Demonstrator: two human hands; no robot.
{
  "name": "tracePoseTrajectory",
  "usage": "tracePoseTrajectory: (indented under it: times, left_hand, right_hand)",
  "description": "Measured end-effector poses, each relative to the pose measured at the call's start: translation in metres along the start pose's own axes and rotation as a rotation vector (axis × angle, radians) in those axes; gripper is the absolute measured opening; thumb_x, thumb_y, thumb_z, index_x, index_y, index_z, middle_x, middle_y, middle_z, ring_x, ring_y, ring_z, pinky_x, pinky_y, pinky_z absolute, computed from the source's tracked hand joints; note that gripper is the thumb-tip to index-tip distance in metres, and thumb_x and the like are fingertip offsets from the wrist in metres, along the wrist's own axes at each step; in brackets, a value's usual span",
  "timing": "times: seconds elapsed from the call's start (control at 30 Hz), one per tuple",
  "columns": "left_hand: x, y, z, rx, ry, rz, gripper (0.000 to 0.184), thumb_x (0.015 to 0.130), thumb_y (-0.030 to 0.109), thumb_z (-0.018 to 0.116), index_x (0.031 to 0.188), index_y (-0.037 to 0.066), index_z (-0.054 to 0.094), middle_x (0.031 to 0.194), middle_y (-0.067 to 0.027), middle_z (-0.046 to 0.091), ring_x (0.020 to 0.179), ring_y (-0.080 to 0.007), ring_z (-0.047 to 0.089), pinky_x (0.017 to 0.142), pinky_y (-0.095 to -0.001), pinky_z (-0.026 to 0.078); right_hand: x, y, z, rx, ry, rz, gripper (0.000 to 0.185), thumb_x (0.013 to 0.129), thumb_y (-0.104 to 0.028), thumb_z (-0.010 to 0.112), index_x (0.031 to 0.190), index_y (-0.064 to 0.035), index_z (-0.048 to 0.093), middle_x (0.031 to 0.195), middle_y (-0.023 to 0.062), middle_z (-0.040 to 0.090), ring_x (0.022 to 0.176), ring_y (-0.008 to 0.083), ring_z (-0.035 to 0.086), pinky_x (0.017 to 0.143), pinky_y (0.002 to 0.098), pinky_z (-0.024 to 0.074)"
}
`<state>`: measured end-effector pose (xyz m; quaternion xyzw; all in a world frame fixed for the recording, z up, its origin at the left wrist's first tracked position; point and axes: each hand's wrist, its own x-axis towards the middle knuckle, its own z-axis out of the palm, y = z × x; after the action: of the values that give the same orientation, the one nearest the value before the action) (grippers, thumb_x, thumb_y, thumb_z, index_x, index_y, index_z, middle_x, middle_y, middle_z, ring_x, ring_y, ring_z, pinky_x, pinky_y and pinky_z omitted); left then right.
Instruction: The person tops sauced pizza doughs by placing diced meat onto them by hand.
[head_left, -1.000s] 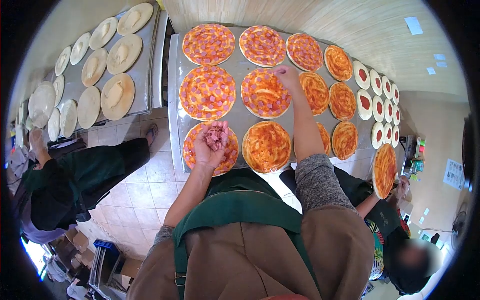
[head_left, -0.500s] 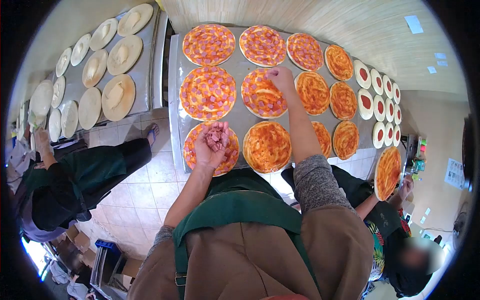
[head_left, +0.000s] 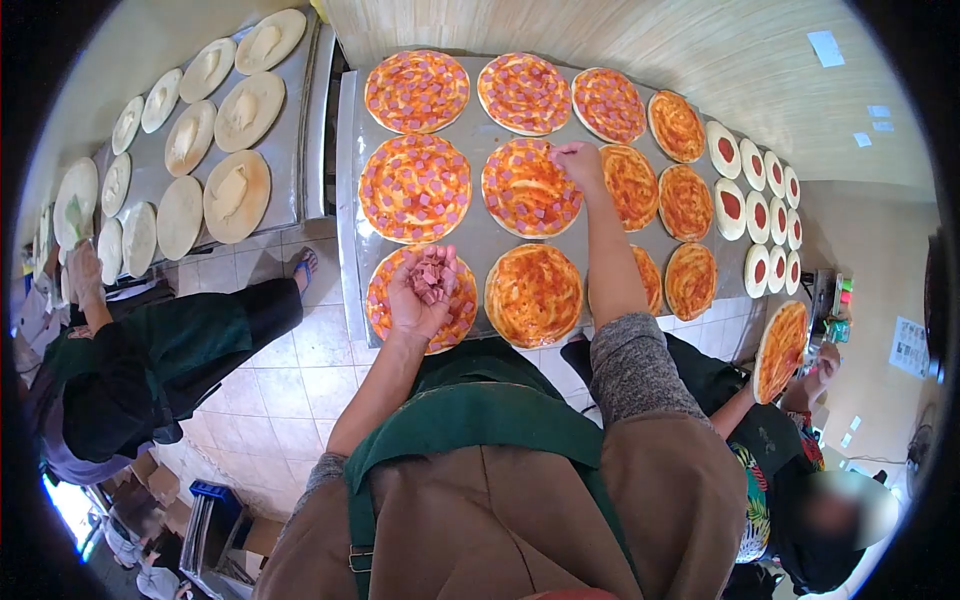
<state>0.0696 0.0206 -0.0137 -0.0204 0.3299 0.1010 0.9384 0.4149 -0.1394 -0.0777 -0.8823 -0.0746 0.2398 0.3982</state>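
My left hand (head_left: 415, 312) is cupped palm up, holding a heap of pink diced ham (head_left: 432, 281) above the near-left pizza (head_left: 383, 320). My right hand (head_left: 580, 163) reaches over the right edge of the middle pizza (head_left: 525, 195), its fingertips pinched together. Whatever those fingers hold is too small to make out. On that middle pizza, ham cubes lie around the rim, while its centre shows mostly red sauce and yellow streaks. Directly below it, a pizza (head_left: 533, 296) carries only sauce. The pizza (head_left: 415, 188) to its left is scattered with ham all over.
A metal table (head_left: 352, 120) bears the pizzas and, farther right, several small dough rounds with red centres (head_left: 731, 205). On the left, a second table (head_left: 290, 180) holds pale dough rounds (head_left: 237, 196) beside a co-worker (head_left: 150, 350). At right, another person (head_left: 770, 440) holds a sauced pizza (head_left: 780, 350).
My right hand has shifted a little right and down, toward the middle pizza's right edge. My left hand stays put. The left co-worker's hand and the right person's hand have moved slightly.
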Motion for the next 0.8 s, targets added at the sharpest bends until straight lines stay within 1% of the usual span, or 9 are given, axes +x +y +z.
tracePoseTrajectory:
  times: [0.03,0.13,0.23,0.33,0.43,0.53,0.63,0.73,0.8]
  left_hand:
    - [0.001,0.000,-0.001,-0.006,-0.016,-0.008,0.030,0.094,0.030,0.051,0.098,0.003,0.061,0.102,-0.0092,0.064,0.108,-0.0224,0.060,0.078,-0.0302,0.055]
    - [0.001,-0.001,-0.002,-0.020,-0.013,-0.001,0.029,0.094,0.029,0.051,0.099,0.002,0.061,0.103,-0.0097,0.064,0.108,-0.0228,0.060,0.078,-0.0304,0.055]
    - [0.000,0.002,-0.003,-0.024,-0.028,-0.015,0.029,0.094,0.029,0.051,0.099,0.001,0.060,0.103,-0.0105,0.064,0.108,-0.0231,0.060,0.078,-0.0310,0.056]
    - [-0.001,0.002,0.000,-0.027,0.036,0.021,0.029,0.094,0.028,0.051,0.099,0.002,0.061,0.103,-0.0110,0.065,0.107,-0.0232,0.060,0.077,-0.0308,0.056]
    - [-0.001,0.001,0.003,0.006,0.024,0.037,0.029,0.094,0.029,0.051,0.100,0.002,0.061,0.103,-0.0106,0.065,0.106,-0.0233,0.061,0.077,-0.0299,0.055]
    - [-0.003,0.001,0.003,-0.008,0.012,0.028,0.029,0.093,0.030,0.052,0.098,0.003,0.061,0.103,-0.0101,0.065,0.105,-0.0232,0.061,0.077,-0.0294,0.055]
    - [-0.003,-0.001,0.006,0.023,0.023,0.031,0.028,0.092,0.031,0.053,0.096,0.004,0.061,0.102,-0.0096,0.065,0.106,-0.0229,0.061,0.076,-0.0290,0.055]
    - [0.000,-0.003,0.004,0.025,0.064,0.018,0.027,0.092,0.030,0.053,0.095,0.004,0.061,0.100,-0.0090,0.065,0.107,-0.0221,0.060,0.074,-0.0282,0.056]
    - [0.000,-0.002,0.001,0.013,0.046,0.000,0.026,0.092,0.029,0.053,0.095,0.004,0.061,0.100,-0.0086,0.064,0.107,-0.0219,0.060,0.074,-0.0280,0.056]
  right_hand:
    - [0.003,0.002,0.003,-0.062,0.007,-0.038,0.018,0.075,-0.014,0.074,0.088,-0.0015,0.070,0.075,0.0048,0.070,0.063,0.0103,0.063,0.053,0.0251,0.0482]
    - [0.002,0.000,0.012,-0.354,0.128,-0.138,0.017,0.068,-0.016,0.077,0.079,-0.0036,0.070,0.076,0.0127,0.068,0.067,0.0231,0.066,0.063,0.0357,0.0510]
    - [0.002,0.003,0.008,-0.338,0.219,-0.144,0.017,0.067,-0.016,0.077,0.073,-0.0039,0.067,0.075,0.0141,0.067,0.071,0.0295,0.065,0.067,0.0389,0.0510]
    - [0.006,0.015,0.002,-0.295,0.223,-0.016,0.018,0.070,-0.015,0.076,0.075,-0.0026,0.065,0.070,0.0095,0.067,0.064,0.0216,0.066,0.062,0.0361,0.0520]
    - [0.004,0.029,0.003,-0.446,0.311,-0.188,0.018,0.070,-0.015,0.076,0.072,-0.0024,0.062,0.070,0.0095,0.067,0.065,0.0217,0.066,0.062,0.0355,0.0521]
    - [0.007,0.024,0.002,-0.347,0.257,-0.097,0.021,0.070,-0.018,0.077,0.072,-0.0027,0.062,0.070,0.0097,0.066,0.067,0.0233,0.066,0.063,0.0363,0.0518]
    - [0.002,-0.005,0.008,-0.454,0.303,-0.123,0.025,0.070,-0.023,0.077,0.073,-0.0023,0.062,0.068,0.0102,0.065,0.067,0.0239,0.065,0.063,0.0369,0.0505]
    - [-0.007,-0.037,0.013,-0.245,0.208,-0.065,0.025,0.069,-0.025,0.077,0.074,-0.0041,0.063,0.073,0.0130,0.065,0.074,0.0301,0.064,0.068,0.0397,0.0506]
    - [0.004,-0.033,0.016,-0.371,0.253,-0.099,0.028,0.071,-0.027,0.077,0.077,-0.0040,0.064,0.070,0.0113,0.065,0.074,0.0268,0.065,0.066,0.0378,0.0509]
